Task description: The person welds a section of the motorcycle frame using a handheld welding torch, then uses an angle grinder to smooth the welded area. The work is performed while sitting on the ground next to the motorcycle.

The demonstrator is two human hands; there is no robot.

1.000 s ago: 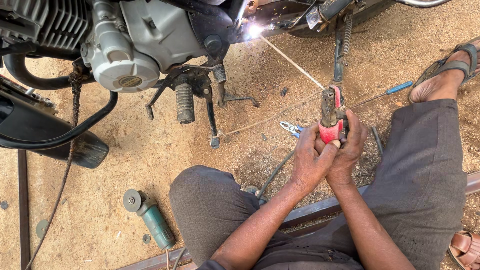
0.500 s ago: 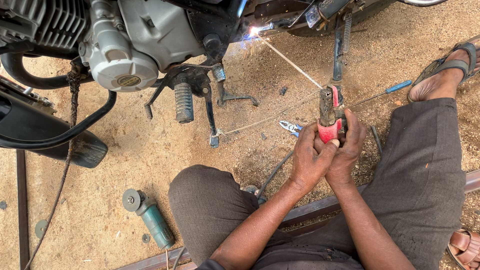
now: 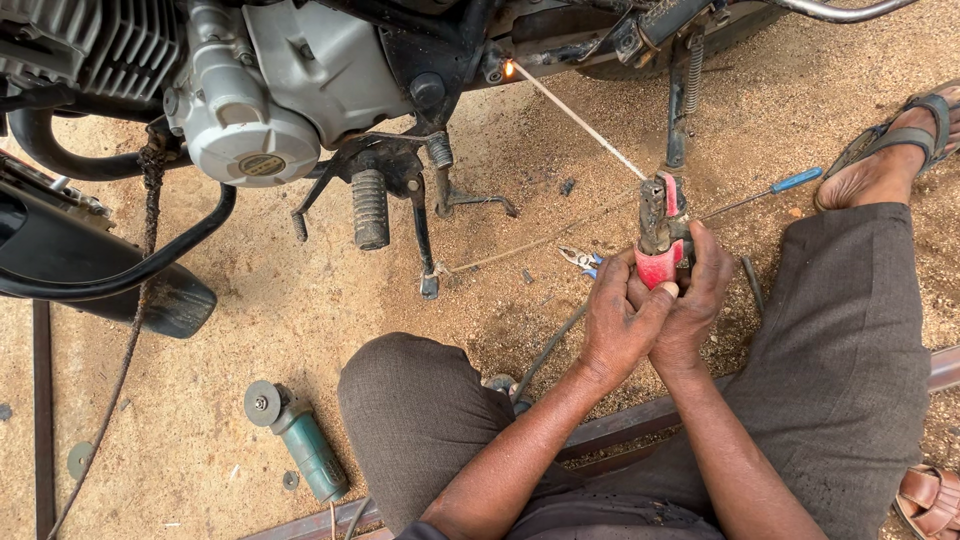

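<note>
arc glare faded to orange glow; both hands' fingers clamp red holder, thin rod on frame.

The sandy ground is brown and dusty. A green angle grinder lies on it at about seven o'clock. Small pliers rest on the sand near the middle. A screwdriver with a blue handle lies at about two o'clock. A motorbike's side stand touches the sand near twelve o'clock. A long metal bar lies at nine o'clock.
</note>
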